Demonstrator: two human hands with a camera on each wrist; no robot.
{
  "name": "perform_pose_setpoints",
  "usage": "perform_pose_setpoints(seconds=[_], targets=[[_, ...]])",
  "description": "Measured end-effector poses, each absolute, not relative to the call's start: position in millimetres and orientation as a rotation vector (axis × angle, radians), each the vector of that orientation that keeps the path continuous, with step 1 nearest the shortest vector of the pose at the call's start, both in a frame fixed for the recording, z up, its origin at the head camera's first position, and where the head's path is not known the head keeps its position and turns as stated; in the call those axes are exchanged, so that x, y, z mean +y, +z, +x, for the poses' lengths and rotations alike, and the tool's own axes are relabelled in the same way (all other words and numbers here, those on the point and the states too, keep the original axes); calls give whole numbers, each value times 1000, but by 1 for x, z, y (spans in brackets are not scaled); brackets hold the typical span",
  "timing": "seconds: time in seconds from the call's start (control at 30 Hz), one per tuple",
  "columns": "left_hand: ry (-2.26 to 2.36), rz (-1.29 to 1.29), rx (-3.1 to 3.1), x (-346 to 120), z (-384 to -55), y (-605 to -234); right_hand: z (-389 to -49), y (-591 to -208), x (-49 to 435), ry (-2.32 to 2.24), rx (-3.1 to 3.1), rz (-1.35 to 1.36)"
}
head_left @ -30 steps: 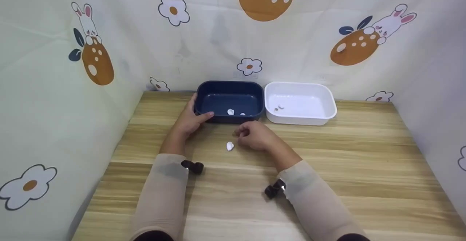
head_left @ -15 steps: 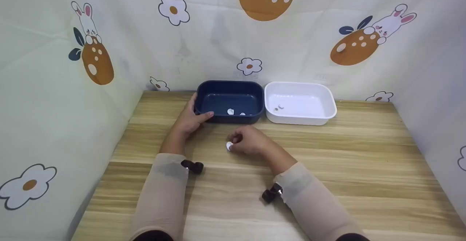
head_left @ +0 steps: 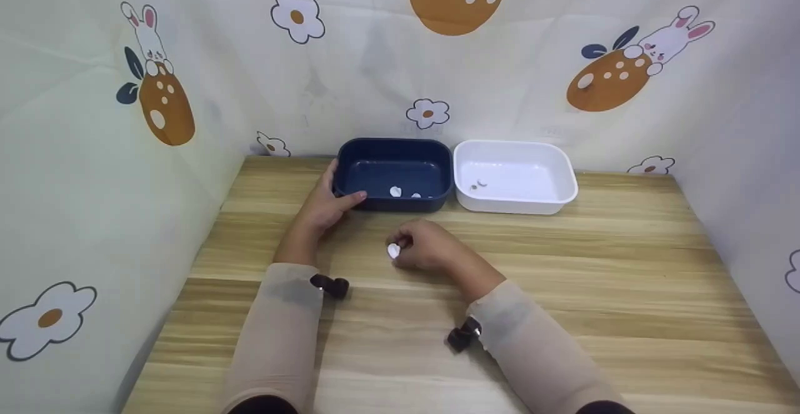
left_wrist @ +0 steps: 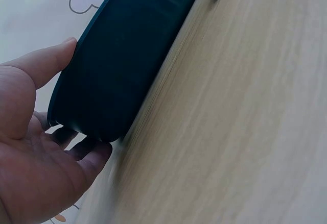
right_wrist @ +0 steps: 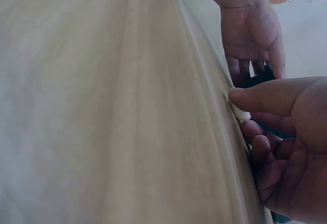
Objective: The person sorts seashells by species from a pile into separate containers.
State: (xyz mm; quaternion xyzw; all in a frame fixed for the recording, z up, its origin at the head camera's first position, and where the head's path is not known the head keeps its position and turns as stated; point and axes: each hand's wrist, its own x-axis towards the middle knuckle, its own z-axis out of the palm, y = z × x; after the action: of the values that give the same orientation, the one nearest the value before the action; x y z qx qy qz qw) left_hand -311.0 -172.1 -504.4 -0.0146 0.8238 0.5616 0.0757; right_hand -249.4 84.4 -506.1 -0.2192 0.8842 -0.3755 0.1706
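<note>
My left hand grips the left end of a dark blue rectangular box, thumb at the front rim and fingers round the outer end. In the left wrist view the fingertips touch the box's end wall. In front of that box, low over the table, my right hand pinches a small white seashell between thumb and fingers. The right wrist view shows this seashell partly hidden behind the thumb. Inside the blue box lie a white shell and smaller white pieces near the front wall.
A white box stands right beside the blue one, with two tiny pieces near its left end. Both stand at the back of the wooden table, against a patterned cloth wall.
My right hand has moved from near the blue box's front wall down and left to the shell on the table and taken hold of it. The left hand and both boxes stay put.
</note>
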Motion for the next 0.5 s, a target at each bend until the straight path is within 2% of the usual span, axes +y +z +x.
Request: perform_pose_setpoints(seconds=[0.5], targets=[[1721, -68, 2439, -172, -312, -505, -254, -493, 91, -1100, 2542, -618]])
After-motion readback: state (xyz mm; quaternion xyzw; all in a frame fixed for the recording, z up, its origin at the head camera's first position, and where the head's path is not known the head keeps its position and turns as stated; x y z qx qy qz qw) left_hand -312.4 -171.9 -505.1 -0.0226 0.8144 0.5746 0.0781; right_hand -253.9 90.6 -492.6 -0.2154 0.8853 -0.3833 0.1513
